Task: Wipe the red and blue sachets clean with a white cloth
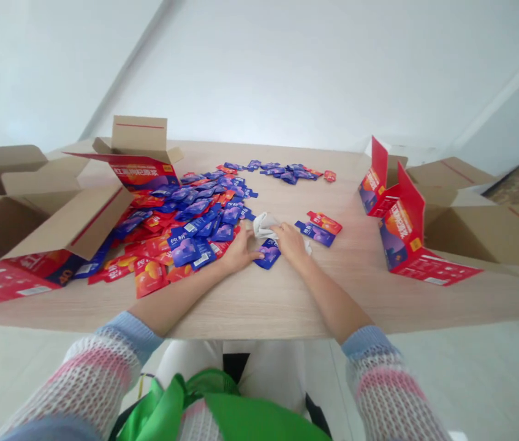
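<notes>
A crumpled white tissue (265, 224) lies between my hands in the middle of the table, just above a blue sachet (268, 252) with a purple print. My right hand (290, 240) has its fingers closed on the tissue's right side, and a bit of white shows beyond its far edge. On the other side, my left hand (239, 250) rests low with thumb and fingers apart, the thumb at the sachet's left edge. Beside it spreads a large pile of blue and red sachets (190, 211).
Open cartons (142, 168) stand at the left, one (48, 269) near the front edge. Two more red cartons (401, 229) stand open at the right. A red sachet overlaps a blue sachet (317, 233) right of my hands. More sachets (289, 172) lie toward the wall.
</notes>
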Demonstrator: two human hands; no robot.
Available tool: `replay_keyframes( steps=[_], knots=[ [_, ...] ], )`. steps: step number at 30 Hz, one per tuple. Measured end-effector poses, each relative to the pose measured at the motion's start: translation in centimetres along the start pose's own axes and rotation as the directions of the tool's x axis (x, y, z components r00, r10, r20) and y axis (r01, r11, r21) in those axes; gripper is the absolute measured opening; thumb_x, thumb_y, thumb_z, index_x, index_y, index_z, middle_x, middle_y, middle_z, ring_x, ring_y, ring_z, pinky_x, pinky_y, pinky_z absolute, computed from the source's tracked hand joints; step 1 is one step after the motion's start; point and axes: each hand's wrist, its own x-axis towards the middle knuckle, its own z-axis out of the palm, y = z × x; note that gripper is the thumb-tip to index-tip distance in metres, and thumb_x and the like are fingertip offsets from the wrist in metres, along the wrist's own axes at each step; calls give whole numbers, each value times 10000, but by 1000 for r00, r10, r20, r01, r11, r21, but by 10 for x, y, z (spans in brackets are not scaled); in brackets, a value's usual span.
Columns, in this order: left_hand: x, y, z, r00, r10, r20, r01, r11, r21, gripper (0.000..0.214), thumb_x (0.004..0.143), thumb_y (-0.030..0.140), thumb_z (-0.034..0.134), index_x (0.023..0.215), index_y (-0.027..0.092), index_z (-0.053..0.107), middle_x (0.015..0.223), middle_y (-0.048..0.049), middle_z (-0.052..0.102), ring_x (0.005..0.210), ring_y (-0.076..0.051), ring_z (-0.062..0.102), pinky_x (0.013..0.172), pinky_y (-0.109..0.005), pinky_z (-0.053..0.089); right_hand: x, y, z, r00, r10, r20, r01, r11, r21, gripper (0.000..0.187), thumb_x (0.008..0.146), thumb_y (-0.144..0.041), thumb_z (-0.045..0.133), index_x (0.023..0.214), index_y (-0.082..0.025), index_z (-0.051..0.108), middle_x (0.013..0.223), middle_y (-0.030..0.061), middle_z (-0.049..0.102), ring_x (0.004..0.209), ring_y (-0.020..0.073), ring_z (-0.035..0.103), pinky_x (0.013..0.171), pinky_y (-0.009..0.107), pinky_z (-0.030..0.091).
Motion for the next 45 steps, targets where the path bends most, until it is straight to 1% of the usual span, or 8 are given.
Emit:
replay_keyframes(
  steps=[4,9,16,20,29,35,40,45],
  knots=[
    [-29,47,3,988,158,3,-141,874,464,749,821,74,481,1478,55,122,1465,-235,332,1431,-308,93,1103,-540,261,2,26,2,982,180,-59,-177,983,54,449,921,-154,369,1301,-330,532,1137,93,538,986,213,538,799,286,420],
    [-57,87,19,950,84,300,-279,653,704,433,859,52,369,1261,-9,516,1336,-263,490,1323,-298,393,1079,-487,327,-7,51,-8,941,263,-212,-221,954,201,485,862,-113,431,1298,-286,555,1142,83,542,938,212,564,804,290,447],
    [-55,83,19,937,20,348,-262,700,664,475,836,87,416,1296,3,498,1381,-260,440,1297,-324,418,1008,-444,396,-23,14,-30,984,-130,-120,162,934,317,527,846,-73,435,1318,-287,531,1116,54,578,994,191,559,872,265,433],
    [-54,87,15,954,-72,292,-145,741,656,457,826,129,440,1258,9,526,1283,-278,518,1215,-334,492,948,-444,437,-27,-12,-18,912,-404,77,344,852,396,432,901,-162,445,1299,-301,540,1124,44,589,1000,174,562,870,269,429],
    [-56,90,16,944,-69,321,-189,685,703,495,835,81,406,1317,-12,473,1305,-346,463,1197,-352,525,907,-486,459,-7,-9,-4,995,-54,87,32,971,236,365,910,-290,489,1267,-308,566,1072,61,618,972,197,593,822,255,431],
    [-59,84,24,949,-67,308,-179,690,701,497,818,42,396,1300,-48,481,1305,-378,423,1221,-364,499,913,-492,464,3,18,4,970,245,-5,-244,967,76,347,931,-346,447,1239,-252,577,1068,114,609,964,229,596,792,292,449],
    [-62,85,25,989,-28,144,-80,722,687,557,800,42,372,1342,-83,410,1381,-363,334,1330,-366,354,1007,-550,384,-3,43,1,968,240,-71,-231,967,109,334,907,-322,499,1202,-199,598,1092,104,620,1006,214,583,847,280,444],
    [-60,94,15,986,56,157,-149,716,682,475,865,200,418,1280,5,543,1495,-220,262,1418,-330,144,1143,-517,197,-15,30,-8,983,-2,-184,56,956,289,348,915,-260,454,1235,-209,582,1175,74,615,1070,203,570,904,291,443]
  ],
)
